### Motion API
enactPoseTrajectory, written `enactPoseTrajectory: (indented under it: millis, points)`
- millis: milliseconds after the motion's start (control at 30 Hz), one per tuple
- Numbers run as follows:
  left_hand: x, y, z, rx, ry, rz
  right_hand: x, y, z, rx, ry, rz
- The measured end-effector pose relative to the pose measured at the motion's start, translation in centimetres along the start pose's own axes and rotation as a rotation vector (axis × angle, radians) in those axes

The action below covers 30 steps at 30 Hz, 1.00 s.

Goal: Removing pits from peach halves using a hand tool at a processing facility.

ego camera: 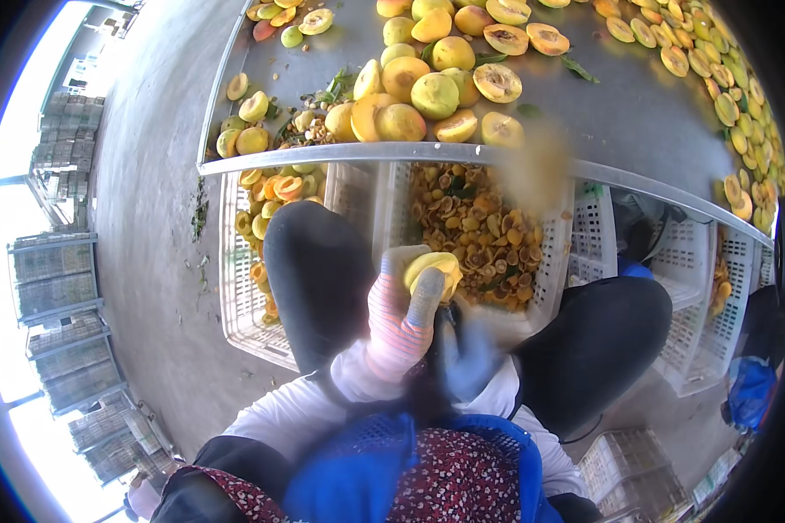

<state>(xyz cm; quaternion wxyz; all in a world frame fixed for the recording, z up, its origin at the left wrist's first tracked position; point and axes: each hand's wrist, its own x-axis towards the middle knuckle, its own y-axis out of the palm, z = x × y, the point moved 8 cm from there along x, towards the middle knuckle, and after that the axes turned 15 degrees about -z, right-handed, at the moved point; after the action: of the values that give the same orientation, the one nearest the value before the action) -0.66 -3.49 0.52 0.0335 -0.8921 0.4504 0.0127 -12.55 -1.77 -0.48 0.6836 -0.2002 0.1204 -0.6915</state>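
My left hand (402, 314), in a pink and grey striped knit glove, holds a yellow stone fruit (432, 271) between thumb and fingers above a crate. My right hand (468, 356), in a bluish glove, is blurred just below and right of the fruit; a dark object is near its fingers, its kind unclear. A blurred yellowish-brown thing (536, 167) shows in front of the table edge. Whole and halved stone fruits (435, 95) lie on the metal table ahead, some with pits showing.
The raised metal rim (366, 152) of the table crosses ahead. Beneath it stand a white plastic crate (556, 261) of small brown-orange pieces and a crate (255, 343) of halved fruit at left. More crates (683, 261) stand at right. Stacked crates (55, 274) line the far left.
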Motion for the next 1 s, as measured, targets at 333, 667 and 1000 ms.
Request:
enactPoseTrajectory:
  millis: [333, 667, 1000]
  points:
    - [1.5, 0.4, 1.8, -0.107, -0.723, 0.476, 0.2, 0.8, -0.7, 0.095, 0.066, 0.228]
    - [-0.2, 0.5, 1.1, -0.061, -0.027, 0.076, -2.9, 2.5, -3.6, 0.368, 0.484, 0.161]
    - [-0.2, 0.5, 0.3, -0.122, -0.09, 0.027, -0.8, -0.4, 1.1, -0.045, -0.05, -0.379]
